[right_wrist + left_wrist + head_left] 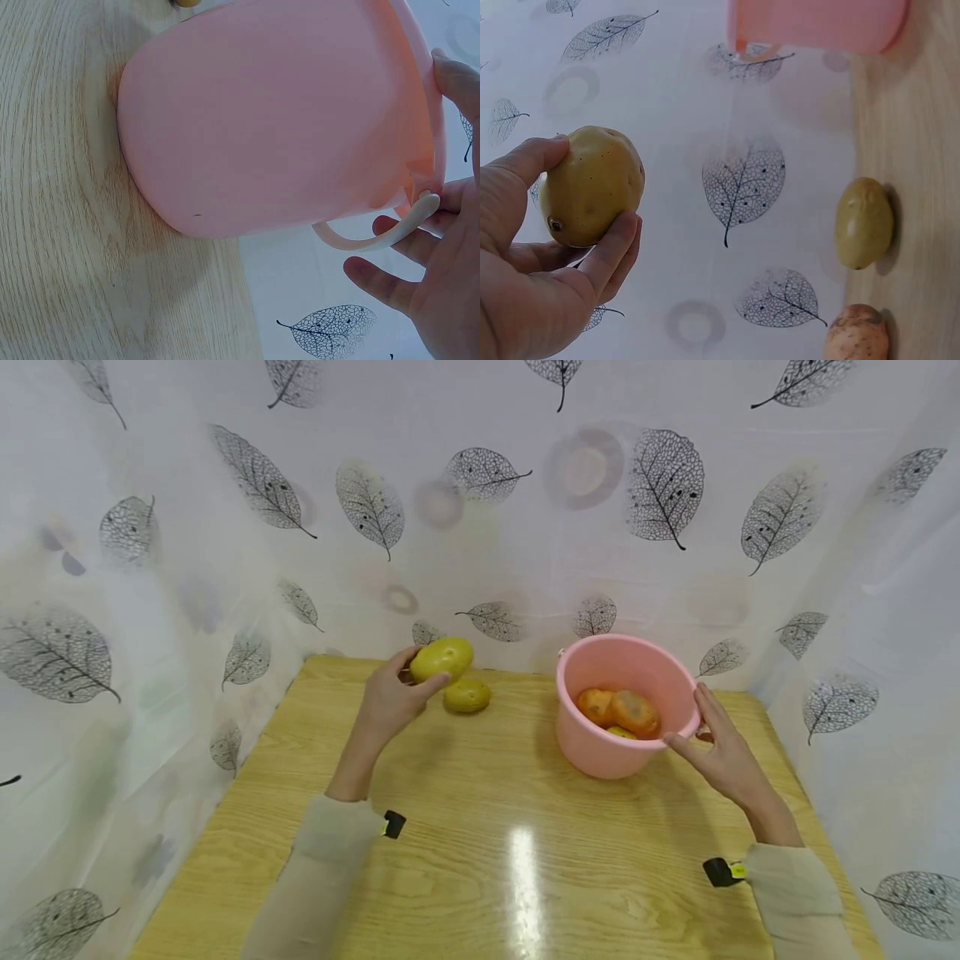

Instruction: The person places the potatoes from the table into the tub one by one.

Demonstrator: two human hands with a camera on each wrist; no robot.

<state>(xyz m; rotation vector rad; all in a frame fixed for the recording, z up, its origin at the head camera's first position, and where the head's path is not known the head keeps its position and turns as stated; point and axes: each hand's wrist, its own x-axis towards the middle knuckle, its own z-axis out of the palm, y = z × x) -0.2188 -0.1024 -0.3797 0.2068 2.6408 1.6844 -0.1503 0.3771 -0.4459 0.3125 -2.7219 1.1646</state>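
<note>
My left hand (393, 697) grips a yellow potato (442, 660) between thumb and fingers, raised above the table; in the left wrist view this potato (592, 186) has a dark spot. A second yellow potato (467, 696) lies on the table below it. The pink bucket (600, 756) stands upright to the right, with two orange-brown potatoes (633, 712) and part of a yellow one (621, 732) inside. My right hand (723, 752) holds the bucket's right rim, thumb at the front edge, fingers near the pale handle (382, 236).
A brownish potato (857, 334) lies on the table in the left wrist view; the left hand hides it in the head view. A leaf-printed curtain (480, 543) borders the wooden table (465, 860) at the back and sides.
</note>
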